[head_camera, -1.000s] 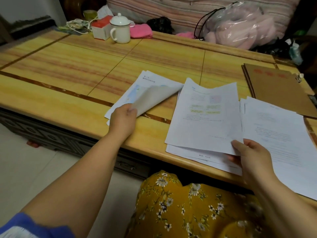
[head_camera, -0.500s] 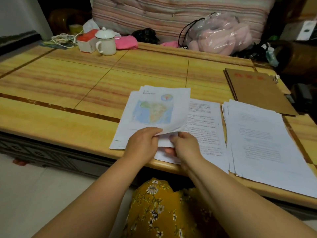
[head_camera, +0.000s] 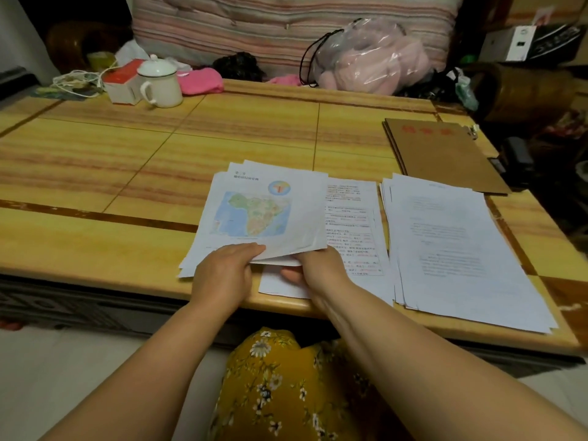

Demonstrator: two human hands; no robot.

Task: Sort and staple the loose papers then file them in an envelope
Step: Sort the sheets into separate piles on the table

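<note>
1. nearest, the left hand (head_camera: 222, 275) and the right hand (head_camera: 313, 268) both sit at the table's near edge. the left hand's fingers are curled over the bottom edge of the map sheets (head_camera: 261, 214), pinching them from above. the right hand grips the same bundle at its lower right corner, thumb underneath and fingers hidden beneath the paper, so exactly how they lie cannot be told.

2. the map sheets are a thin bundle, its near edge lifted a little off the table (head_camera: 95, 243) while its far edge lies on it. it overlaps the text sheets (head_camera: 353, 218) just to its right. judged by the curl at the lower right corner, the paper is light, limp and smooth; the sheets will likely slide against each other and fan out unless both hands hold the same edge together.

3. a good hold, i think, is the short bottom edge or both bottom corners, so the bundle can be tapped square before stapling. pinching too hard would crease it.

4. the bundle's long axis runs away from the person, tilted slightly to the right, with the heading at the far end and the map upright to the reader.

5. further right lies the larger stack of papers (head_camera: 461, 246), long axis also running near to far but skewed the other way, its edges stepped rather than flush.

6. beyond that stack, at the far right of the table, rest the brown envelopes (head_camera: 442, 154), flat, stiffer-looking, red print at the far end.
</note>
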